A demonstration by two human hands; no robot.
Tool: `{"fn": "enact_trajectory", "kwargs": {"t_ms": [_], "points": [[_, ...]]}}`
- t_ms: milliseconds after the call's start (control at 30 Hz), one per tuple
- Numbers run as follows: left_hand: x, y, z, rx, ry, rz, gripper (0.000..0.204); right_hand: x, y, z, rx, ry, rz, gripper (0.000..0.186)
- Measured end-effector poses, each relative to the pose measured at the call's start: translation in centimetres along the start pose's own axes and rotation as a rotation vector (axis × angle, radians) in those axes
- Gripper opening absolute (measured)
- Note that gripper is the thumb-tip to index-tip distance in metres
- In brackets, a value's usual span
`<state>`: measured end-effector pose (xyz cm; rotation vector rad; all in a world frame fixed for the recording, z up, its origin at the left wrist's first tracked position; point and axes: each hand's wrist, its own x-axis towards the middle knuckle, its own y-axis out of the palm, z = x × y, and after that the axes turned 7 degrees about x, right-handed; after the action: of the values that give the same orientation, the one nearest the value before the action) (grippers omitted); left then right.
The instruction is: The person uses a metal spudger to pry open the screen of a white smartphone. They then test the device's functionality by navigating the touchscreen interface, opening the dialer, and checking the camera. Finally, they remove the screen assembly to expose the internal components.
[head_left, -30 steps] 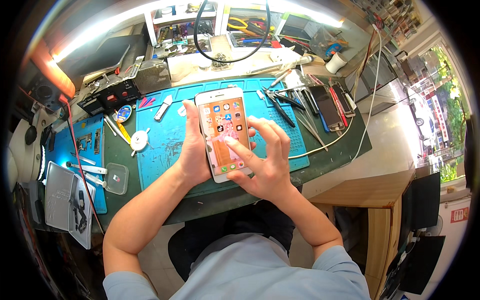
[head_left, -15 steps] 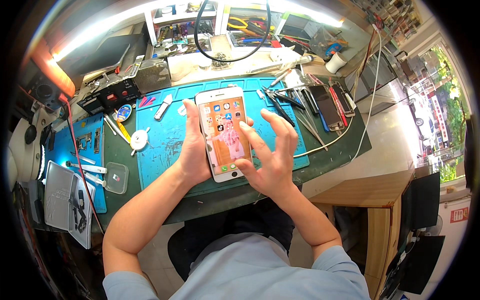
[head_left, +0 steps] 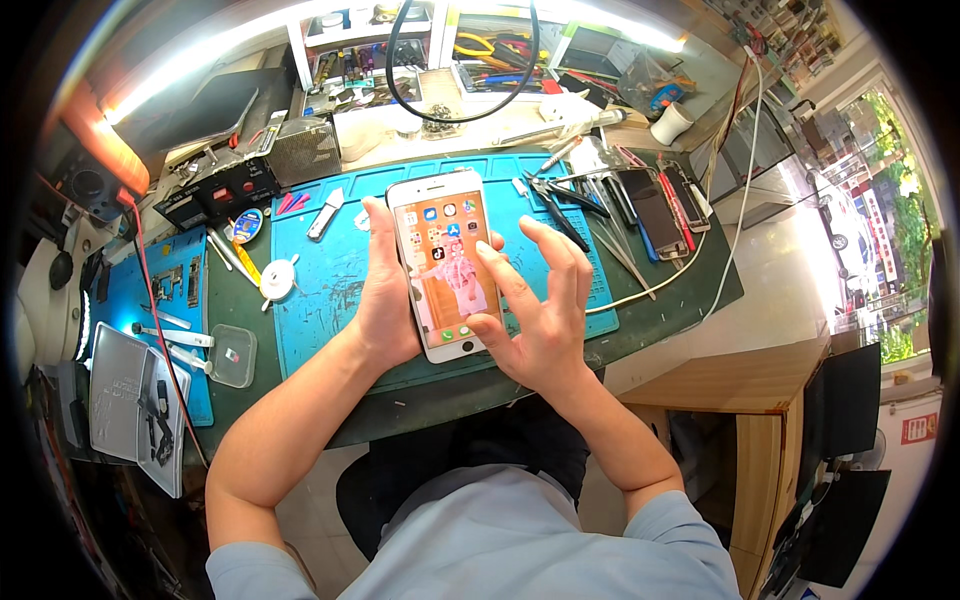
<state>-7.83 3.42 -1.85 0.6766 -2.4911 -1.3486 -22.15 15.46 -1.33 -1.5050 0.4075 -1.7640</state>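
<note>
Evidently testing the lit screen: the left hand (head_left: 385,300) clasps the white smartphone (head_left: 445,262) above the blue mat (head_left: 330,290); the right hand (head_left: 545,315), fingers spread, thumbs its lower edge; further taps need light, precise touches.

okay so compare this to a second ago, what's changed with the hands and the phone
Little has changed. The right hand shifted slightly over the lower screen of the white smartphone: its fingers spread wider, and the thumb now rests near the bottom edge. The left hand holds the phone as before, screen lit, over the blue work mat. The tools and other phones have not moved.
</note>
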Motion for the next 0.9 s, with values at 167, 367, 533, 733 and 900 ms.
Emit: {"fn": "enact_trajectory", "kwargs": {"t_ms": [167,367,533,733,900], "points": [[0.0,0.0,-0.1,-0.019,-0.003,-0.002,0.109,0.0,-0.2,0.1,0.005,0.003,0.01,0.058],[-0.1,0.2,-0.3,-0.009,-0.009,-0.028,0.11,-0.7,-0.8,0.6,0.023,-0.013,0.039,0.057],[-0.1,-0.1,-0.3,-0.034,-0.019,0.03,0.109,-1.4,-1.3,1.1,0.051,-0.025,0.071,0.058],[0.0,0.0,-0.2,-0.058,-0.005,-0.019,0.11,-1.4,-0.5,2.2,0.12,-0.058,0.085,0.059],[0.1,-0.2,-0.2,-0.075,0.001,0.04,0.109,-1.7,-0.6,2.3,0.112,-0.054,0.068,0.058]]}}
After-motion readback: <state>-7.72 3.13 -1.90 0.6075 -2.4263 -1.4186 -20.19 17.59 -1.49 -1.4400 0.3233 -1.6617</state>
